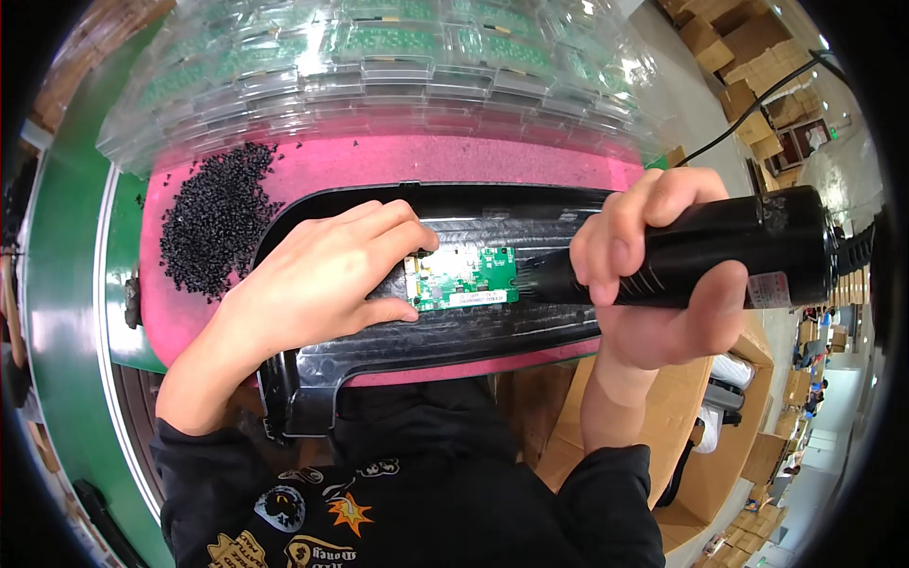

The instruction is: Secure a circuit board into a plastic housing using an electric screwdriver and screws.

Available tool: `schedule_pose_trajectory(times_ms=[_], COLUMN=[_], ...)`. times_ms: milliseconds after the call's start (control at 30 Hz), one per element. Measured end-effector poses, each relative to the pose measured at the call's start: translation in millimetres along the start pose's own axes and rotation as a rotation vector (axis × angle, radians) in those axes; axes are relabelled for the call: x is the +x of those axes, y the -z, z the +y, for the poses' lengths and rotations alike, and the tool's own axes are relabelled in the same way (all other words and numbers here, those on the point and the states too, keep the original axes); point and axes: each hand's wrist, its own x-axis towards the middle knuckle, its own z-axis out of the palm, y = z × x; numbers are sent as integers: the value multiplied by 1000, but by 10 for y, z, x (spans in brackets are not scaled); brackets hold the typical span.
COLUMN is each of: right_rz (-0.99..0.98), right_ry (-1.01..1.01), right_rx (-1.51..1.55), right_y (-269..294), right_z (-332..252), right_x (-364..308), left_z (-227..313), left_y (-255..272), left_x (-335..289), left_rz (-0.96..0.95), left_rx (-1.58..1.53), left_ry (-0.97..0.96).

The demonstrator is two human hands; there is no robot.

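A green circuit board (pixel 471 276) lies inside a long black plastic housing (pixel 398 343). The thumb and fingers of my left hand (pixel 327 270) close around the board's left end. My right hand (pixel 653 284) wraps around a black electric screwdriver (pixel 748 241), held nearly level. Its narrow front end points left and comes up to the board's right edge. The driver's bit and any screw beneath it are too small to make out.
A pink mat (pixel 454 151) lies under the housing, with a heap of small black screws (pixel 213 222) at its left. Stacked clear plastic trays (pixel 407 66) with green boards stand behind. A cable (pixel 748 112) runs at upper right; an open cardboard box (pixel 705 445) stands lower right.
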Motion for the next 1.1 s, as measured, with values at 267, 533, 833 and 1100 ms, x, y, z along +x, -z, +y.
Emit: schedule_pose_trajectory(times_ms=[267,533,833,1100], right_rz=[-14,526,543,940], right_ry=[-3,-358,-241,243], right_rx=[1,439,157,-790], right_y=[32,601,913,2412], right_z=[42,-51,-504,-1435], right_x=[29,397,10,-575], left_z=[-3,-91,90,355], left_y=[209,237,233,636], left_x=[19,-67,0,-1314], left_rz=[428,108,80,579], left_rx=[179,225,323,650], left_ry=[-27,93,5,35])
